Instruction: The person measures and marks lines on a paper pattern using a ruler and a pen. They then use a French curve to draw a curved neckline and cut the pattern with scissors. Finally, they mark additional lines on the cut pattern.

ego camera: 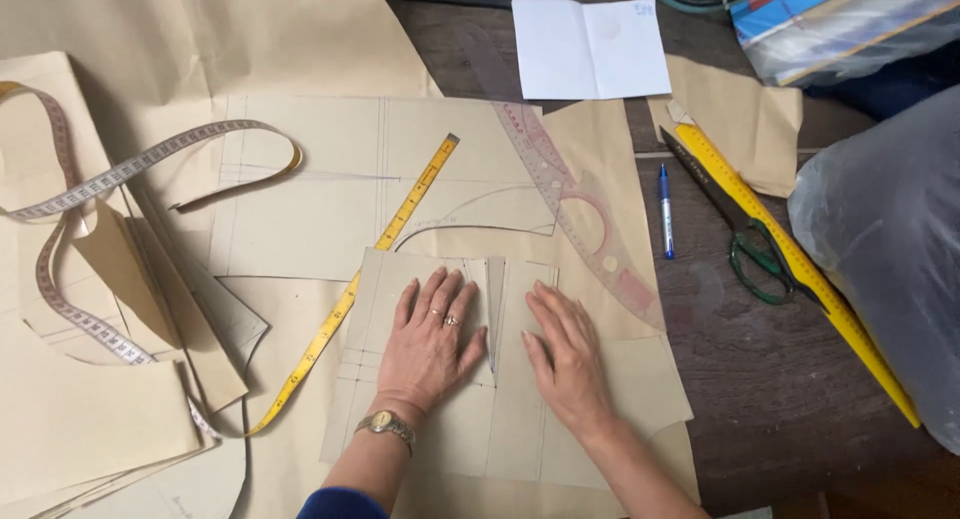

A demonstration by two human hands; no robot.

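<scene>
Toward the left edge of the table, a grey tape measure loops loosely over stacked brown paper pieces, and a yellow tape measure runs diagonally just beside the folded pattern piece. If either tape gets dragged by a sleeve, it may well tug the paper and shift the fold off its pencil lines.

The left hand lies flat on the pattern piece, fingers spread and released, pressing rather than gripping; a ring and a wristwatch show. The right hand rests just beside it, fingers extended and relaxed, on the other side of the raised crease. Uneven pressure could let the pleat spring open or crease crookedly.

The pattern piece is tan kraft paper, marked with faint ruled lines, lying near the table's front edge atop larger sheets. Farther right sit a pink curved ruler, a blue pen, green-handled scissors and a yellow ruler.
</scene>
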